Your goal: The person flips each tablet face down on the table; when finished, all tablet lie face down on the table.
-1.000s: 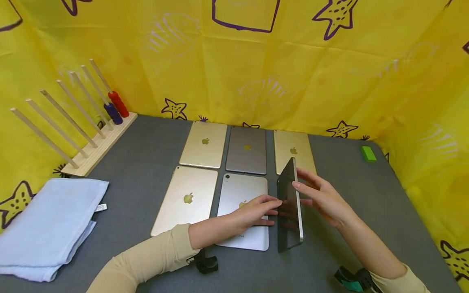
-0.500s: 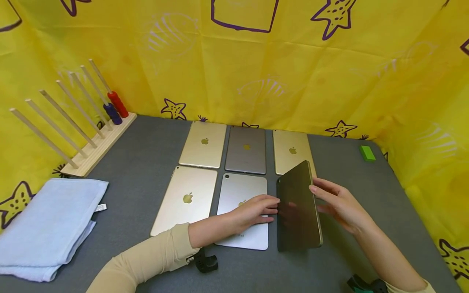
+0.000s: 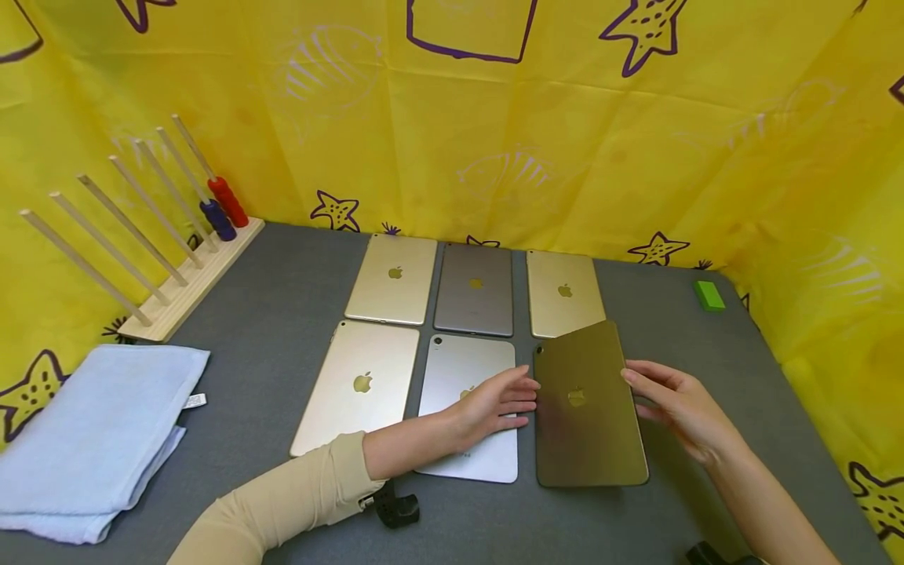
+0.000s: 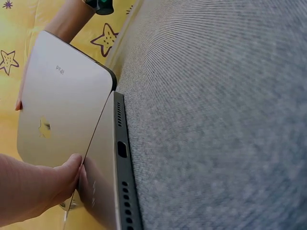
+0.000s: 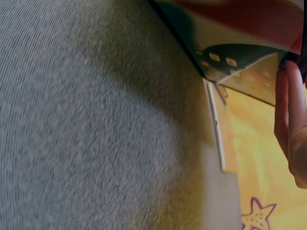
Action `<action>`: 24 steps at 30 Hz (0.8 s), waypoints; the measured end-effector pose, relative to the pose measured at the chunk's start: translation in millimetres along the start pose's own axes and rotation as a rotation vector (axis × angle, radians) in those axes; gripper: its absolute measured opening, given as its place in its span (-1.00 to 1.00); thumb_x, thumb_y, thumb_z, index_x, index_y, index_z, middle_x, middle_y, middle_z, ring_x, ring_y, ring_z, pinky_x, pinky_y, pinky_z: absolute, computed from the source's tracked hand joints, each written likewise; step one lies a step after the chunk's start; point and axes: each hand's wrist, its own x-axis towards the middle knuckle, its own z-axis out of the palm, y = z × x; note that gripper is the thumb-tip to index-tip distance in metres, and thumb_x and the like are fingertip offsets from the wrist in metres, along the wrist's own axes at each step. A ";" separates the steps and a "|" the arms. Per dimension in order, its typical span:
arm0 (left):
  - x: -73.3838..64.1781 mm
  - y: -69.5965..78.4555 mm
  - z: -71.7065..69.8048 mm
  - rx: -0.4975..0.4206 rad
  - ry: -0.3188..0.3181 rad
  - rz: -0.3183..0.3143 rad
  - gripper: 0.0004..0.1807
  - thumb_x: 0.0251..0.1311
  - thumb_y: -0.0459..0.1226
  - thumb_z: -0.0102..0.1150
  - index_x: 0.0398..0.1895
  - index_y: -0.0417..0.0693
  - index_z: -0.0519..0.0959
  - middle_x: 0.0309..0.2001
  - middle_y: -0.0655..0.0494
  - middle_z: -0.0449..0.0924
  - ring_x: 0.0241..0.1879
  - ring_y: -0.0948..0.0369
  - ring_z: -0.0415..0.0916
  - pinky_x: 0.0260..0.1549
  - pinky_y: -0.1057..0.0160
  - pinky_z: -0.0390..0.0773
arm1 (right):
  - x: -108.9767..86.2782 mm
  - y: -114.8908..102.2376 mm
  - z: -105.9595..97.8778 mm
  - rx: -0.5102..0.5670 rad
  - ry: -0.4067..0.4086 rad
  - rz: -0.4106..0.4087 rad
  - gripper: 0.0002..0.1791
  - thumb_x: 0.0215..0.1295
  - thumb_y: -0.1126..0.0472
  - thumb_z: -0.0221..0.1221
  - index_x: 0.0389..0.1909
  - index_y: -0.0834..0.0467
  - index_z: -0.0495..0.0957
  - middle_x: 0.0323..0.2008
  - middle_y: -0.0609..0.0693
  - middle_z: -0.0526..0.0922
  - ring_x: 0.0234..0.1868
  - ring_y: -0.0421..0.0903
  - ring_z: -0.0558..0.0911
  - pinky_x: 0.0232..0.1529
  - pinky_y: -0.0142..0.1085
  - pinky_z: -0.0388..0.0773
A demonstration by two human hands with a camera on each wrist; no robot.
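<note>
A tablet with a dark-looking back and an apple logo [image 3: 589,439] leans over the table, its left edge low and its right edge raised. My right hand [image 3: 681,404] pinches that raised right edge between thumb and fingers. Along the low left edge, the fingertips of my left hand [image 3: 497,404] rest with fingers extended, over a silver tablet [image 3: 487,463] lying face down. In the left wrist view, my left thumb lies where the two tablets [image 4: 67,96] meet. The tilted tablet's glossy screen [image 5: 259,28] faces downward in the right wrist view.
Behind lie a gold tablet [image 3: 391,290], a grey tablet [image 3: 475,306] and another gold one [image 3: 561,306]. A pale gold tablet [image 3: 360,416] lies left. Farther left are a folded blue towel [image 3: 92,431] and a wooden peg rack [image 3: 198,275]; a green block [image 3: 709,297] sits right.
The right hand has moved right and down, swinging the tablet from nearly upright toward the table so its back now shows. The left hand has stayed at the left edge, its thumb lifting.
</note>
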 end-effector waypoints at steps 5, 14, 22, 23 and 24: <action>-1.0 0.1 0.4 -0.013 -0.007 0.009 -0.33 0.46 0.03 -0.23 0.28 -0.42 0.30 0.32 -0.29 0.28 0.33 -0.14 0.23 0.30 -0.03 0.26 | 0.8 5.7 -7.3 0.017 -0.005 -0.019 -0.82 0.43 0.23 0.12 -0.19 -0.09 0.67 -0.20 -0.24 0.64 -0.17 -0.29 0.60 -0.19 -0.41 0.61; -1.9 0.4 -0.2 0.003 -0.025 0.035 -0.32 0.48 0.00 -0.27 0.30 -0.47 0.24 0.37 -0.34 0.19 0.38 -0.16 0.15 0.34 0.00 0.19 | 5.1 20.7 -20.7 -0.027 -0.054 -0.046 -0.84 0.43 0.30 0.09 -0.18 0.07 0.66 -0.25 -0.15 0.69 -0.23 -0.21 0.65 -0.20 -0.39 0.63; -2.5 0.0 -0.4 0.028 -0.045 0.047 -0.31 0.49 0.00 -0.29 0.34 -0.47 0.20 0.39 -0.33 0.15 0.40 -0.14 0.12 0.36 0.00 0.16 | 10.0 28.5 -21.8 -0.250 0.010 -0.030 -0.63 0.35 0.25 0.22 -0.04 0.52 0.54 -0.26 -0.07 0.69 -0.31 -0.19 0.66 -0.24 -0.32 0.66; -2.8 -0.1 -0.2 0.030 -0.048 0.047 -0.31 0.49 0.00 -0.29 0.35 -0.47 0.20 0.39 -0.33 0.15 0.40 -0.13 0.11 0.36 0.00 0.16 | 10.0 28.7 -21.3 -0.277 0.016 -0.027 -0.58 0.33 0.24 0.23 -0.02 0.55 0.52 -0.25 -0.03 0.69 -0.32 -0.18 0.67 -0.25 -0.31 0.66; -3.2 -0.2 -0.1 0.033 -0.051 0.047 -0.32 0.49 0.00 -0.30 0.35 -0.46 0.20 0.40 -0.32 0.15 0.40 -0.13 0.11 0.36 0.01 0.15 | 9.9 29.0 -20.8 -0.302 0.021 -0.024 -0.56 0.33 0.24 0.24 0.00 0.57 0.50 -0.23 0.01 0.70 -0.32 -0.18 0.68 -0.25 -0.31 0.66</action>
